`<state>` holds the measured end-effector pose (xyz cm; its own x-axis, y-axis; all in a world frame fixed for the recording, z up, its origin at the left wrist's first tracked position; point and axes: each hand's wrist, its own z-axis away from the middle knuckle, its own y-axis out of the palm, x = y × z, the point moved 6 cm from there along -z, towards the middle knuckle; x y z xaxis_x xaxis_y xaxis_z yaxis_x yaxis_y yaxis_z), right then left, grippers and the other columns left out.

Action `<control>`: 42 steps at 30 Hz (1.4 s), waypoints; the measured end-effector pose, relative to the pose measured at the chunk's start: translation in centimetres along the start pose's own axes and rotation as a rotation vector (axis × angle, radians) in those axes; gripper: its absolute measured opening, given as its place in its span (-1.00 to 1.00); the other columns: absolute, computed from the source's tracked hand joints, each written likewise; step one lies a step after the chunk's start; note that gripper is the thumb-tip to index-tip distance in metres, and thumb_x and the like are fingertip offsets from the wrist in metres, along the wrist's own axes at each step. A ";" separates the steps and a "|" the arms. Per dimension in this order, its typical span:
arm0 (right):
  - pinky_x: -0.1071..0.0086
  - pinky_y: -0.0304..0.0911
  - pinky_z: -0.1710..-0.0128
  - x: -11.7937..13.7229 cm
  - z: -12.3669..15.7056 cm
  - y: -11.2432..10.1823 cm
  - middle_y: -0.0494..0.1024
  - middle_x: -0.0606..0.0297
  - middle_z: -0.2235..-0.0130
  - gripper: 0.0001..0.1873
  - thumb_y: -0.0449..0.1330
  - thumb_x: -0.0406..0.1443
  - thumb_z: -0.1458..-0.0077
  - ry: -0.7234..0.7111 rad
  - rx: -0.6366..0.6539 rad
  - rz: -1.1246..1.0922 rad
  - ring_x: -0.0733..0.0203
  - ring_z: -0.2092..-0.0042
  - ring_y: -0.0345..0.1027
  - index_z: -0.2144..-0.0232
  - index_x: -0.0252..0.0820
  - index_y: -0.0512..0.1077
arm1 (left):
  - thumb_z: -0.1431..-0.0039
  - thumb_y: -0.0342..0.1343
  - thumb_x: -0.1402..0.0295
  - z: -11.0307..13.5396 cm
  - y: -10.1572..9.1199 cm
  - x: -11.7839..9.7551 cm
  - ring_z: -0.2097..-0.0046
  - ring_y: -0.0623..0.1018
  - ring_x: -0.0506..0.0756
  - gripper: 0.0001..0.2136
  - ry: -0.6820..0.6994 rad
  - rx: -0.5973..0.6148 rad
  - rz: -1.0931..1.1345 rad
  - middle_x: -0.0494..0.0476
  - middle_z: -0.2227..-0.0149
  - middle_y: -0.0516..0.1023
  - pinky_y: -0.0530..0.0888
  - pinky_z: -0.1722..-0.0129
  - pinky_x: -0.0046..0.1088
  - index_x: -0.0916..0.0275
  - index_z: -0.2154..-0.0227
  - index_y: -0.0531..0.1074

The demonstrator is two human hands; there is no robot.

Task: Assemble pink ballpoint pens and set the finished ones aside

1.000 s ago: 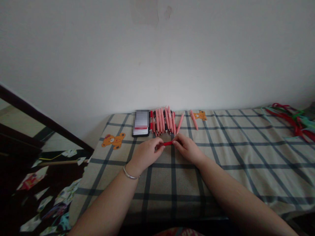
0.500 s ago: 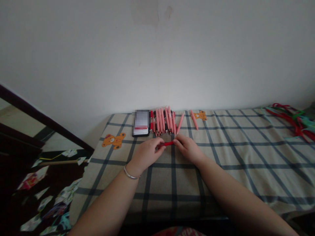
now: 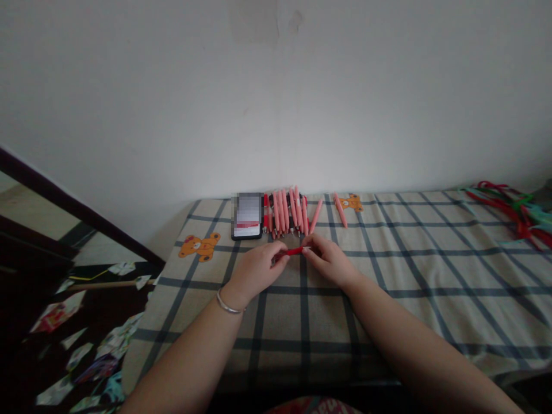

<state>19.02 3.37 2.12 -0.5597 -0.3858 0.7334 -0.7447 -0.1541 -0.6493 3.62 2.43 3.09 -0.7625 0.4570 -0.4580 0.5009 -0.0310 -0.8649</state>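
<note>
Hardly anything has shifted since a moment ago, only the right hand (image 3: 328, 261) nudging its fingertips along the red pen (image 3: 294, 251), which it and the left hand (image 3: 256, 269) pinch by its ends just above the checked surface (image 3: 388, 276), a row of pink pens (image 3: 287, 214) and a phone (image 3: 247, 215) lying just beyond them.

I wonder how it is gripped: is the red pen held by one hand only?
No, the left hand pinches one end of the red pen and the right hand pinches the other.
</note>
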 end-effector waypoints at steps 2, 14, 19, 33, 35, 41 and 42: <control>0.42 0.15 0.38 0.1 0.0 0.0 0.43 0.33 0.41 -0.85 0.01 -0.22 -0.15 0.004 0.004 0.000 0.25 0.37 0.28 0.31 -0.15 0.30 | -0.18 -0.03 0.28 0.0 0.0 0.0 0.42 0.45 0.00 -0.85 -0.001 0.000 -0.007 0.00 0.39 0.51 0.24 0.48 -0.51 0.16 0.27 0.39; 0.43 0.11 0.40 -0.3 -0.1 0.1 0.36 0.37 0.47 -0.83 0.00 -0.21 -0.16 0.012 -0.014 0.037 0.28 0.41 0.23 0.41 -0.16 0.28 | -0.16 0.01 0.30 0.0 0.2 0.2 0.37 0.48 0.00 -0.88 0.014 -0.018 0.025 -0.01 0.34 0.53 0.30 0.43 -0.51 0.17 0.29 0.39; 0.43 0.09 0.42 -0.3 -0.1 0.1 0.36 0.36 0.48 -0.79 -0.02 -0.19 -0.17 0.015 -0.022 0.054 0.27 0.42 0.22 0.46 -0.15 0.26 | -0.15 0.03 0.31 -0.1 0.1 0.0 0.35 0.49 0.01 -0.90 0.018 -0.033 0.040 -0.01 0.34 0.53 0.32 0.39 -0.50 0.17 0.31 0.38; 0.43 0.09 0.42 -0.3 -0.2 0.1 0.36 0.35 0.50 -0.71 -0.04 -0.19 -0.18 -0.007 -0.004 0.089 0.26 0.42 0.24 0.53 -0.16 0.26 | -0.15 0.02 0.32 0.0 -0.1 -0.4 0.34 0.49 0.01 -0.90 0.037 -0.019 0.026 0.00 0.34 0.52 0.31 0.39 -0.50 0.18 0.32 0.38; 0.42 0.12 0.39 -0.2 -0.2 0.1 0.38 0.34 0.48 -0.74 -0.05 -0.20 -0.18 -0.007 -0.006 0.073 0.26 0.41 0.26 0.50 -0.16 0.28 | -0.16 0.01 0.32 0.0 -0.2 -0.4 0.35 0.48 0.01 -0.89 0.029 -0.014 0.014 0.00 0.35 0.52 0.30 0.40 -0.50 0.18 0.31 0.38; 0.43 0.15 0.38 0.1 0.0 -0.1 0.43 0.34 0.44 -0.85 0.02 -0.21 -0.14 -0.006 -0.008 0.022 0.27 0.40 0.28 0.35 -0.15 0.32 | -0.16 -0.01 0.30 0.1 -0.2 -0.4 0.38 0.47 0.01 -0.86 0.005 -0.004 -0.012 0.02 0.37 0.52 0.27 0.45 -0.51 0.17 0.27 0.40; 0.43 0.15 0.38 0.1 0.0 0.0 0.43 0.34 0.44 -0.86 0.03 -0.22 -0.14 -0.009 -0.005 0.025 0.27 0.40 0.28 0.35 -0.15 0.32 | -0.16 -0.01 0.30 0.1 -0.2 -0.4 0.38 0.47 0.01 -0.85 0.003 -0.004 -0.013 0.02 0.37 0.52 0.27 0.45 -0.51 0.17 0.27 0.41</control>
<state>18.99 3.29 2.24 -0.5749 -0.3981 0.7148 -0.7322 -0.1396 -0.6666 3.78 2.20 3.37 -0.7680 0.4598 -0.4459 0.4925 -0.0211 -0.8700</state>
